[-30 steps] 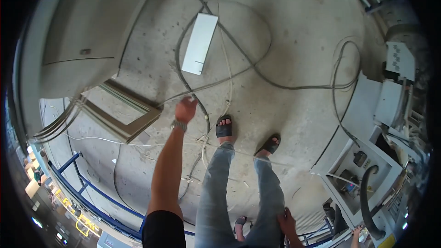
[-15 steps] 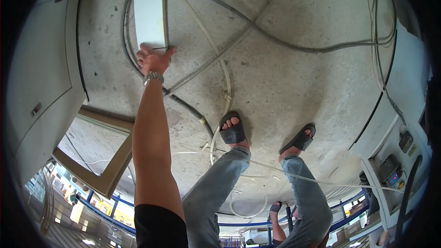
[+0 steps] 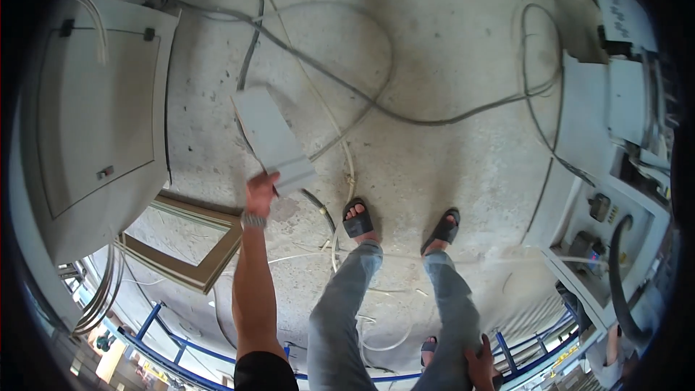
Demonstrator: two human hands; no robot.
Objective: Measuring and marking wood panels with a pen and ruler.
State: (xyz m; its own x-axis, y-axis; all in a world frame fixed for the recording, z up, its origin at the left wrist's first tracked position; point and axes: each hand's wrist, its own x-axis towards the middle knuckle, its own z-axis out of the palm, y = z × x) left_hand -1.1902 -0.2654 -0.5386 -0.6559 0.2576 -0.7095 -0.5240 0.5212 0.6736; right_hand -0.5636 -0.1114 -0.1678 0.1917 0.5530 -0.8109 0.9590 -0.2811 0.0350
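My left hand (image 3: 261,195), with a metal-banded watch on its wrist, is closed on the near edge of a flat white rectangular panel (image 3: 271,130). The panel slants up and to the left above the concrete floor; a fold or seam crosses it near my fingers. Part of my grip is hidden beneath it. Down by my right knee, my right hand (image 3: 479,366) rests against the jeans with its fingers apart and nothing visible in it.
Dark and pale cables (image 3: 434,122) loop across the floor. A large grey cabinet (image 3: 101,123) stands left, with brown frames (image 3: 177,264) below it. An open electrical box (image 3: 597,242) is at right. Blue rails (image 3: 188,362) run behind my feet, near another person's foot (image 3: 428,347).
The white panel has come nearer to me and turned, its far end now pointing up and left. My right hand has come into view by my knee. The whole view has shifted.
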